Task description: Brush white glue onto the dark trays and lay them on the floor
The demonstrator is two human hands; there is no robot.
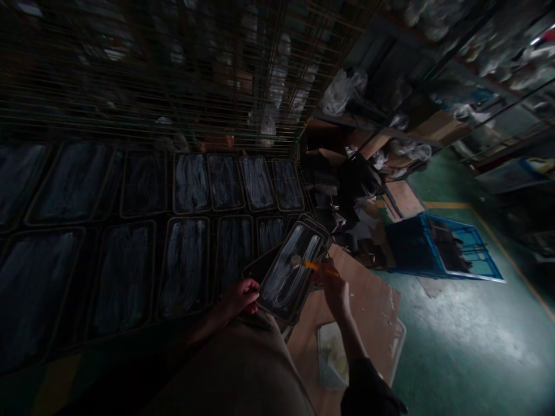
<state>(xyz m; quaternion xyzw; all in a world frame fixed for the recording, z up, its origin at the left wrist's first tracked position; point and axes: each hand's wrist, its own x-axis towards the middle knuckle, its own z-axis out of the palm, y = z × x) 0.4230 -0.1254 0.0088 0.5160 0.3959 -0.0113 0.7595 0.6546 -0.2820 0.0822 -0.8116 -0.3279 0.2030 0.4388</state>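
Observation:
A dark rectangular panel (pixel 289 271) with a raised rim lies tilted in front of me, streaked with whitish paste. My left hand (pixel 243 297) grips its near left edge, thumb on top. In my right hand (pixel 332 283) is a paintbrush (pixel 311 265) with an orange handle, its pale bristles touching the streaked surface. Another dark panel shows partly underneath. To the left, similar coated panels (pixel 184 266) lie side by side in two rows. Below my right forearm a clear plastic tub (pixel 332 355) with pale yellowish contents stands on a wooden board (pixel 359 289).
Wire mesh racking (pixel 195 86) rises behind the rows of panels. A blue crate (pixel 433 248) with dark pieces inside stands on the green floor at the right. Beyond are shelves with plastic bags (pixel 344 89) and cardboard, plus a clutter of dark pieces beside the board.

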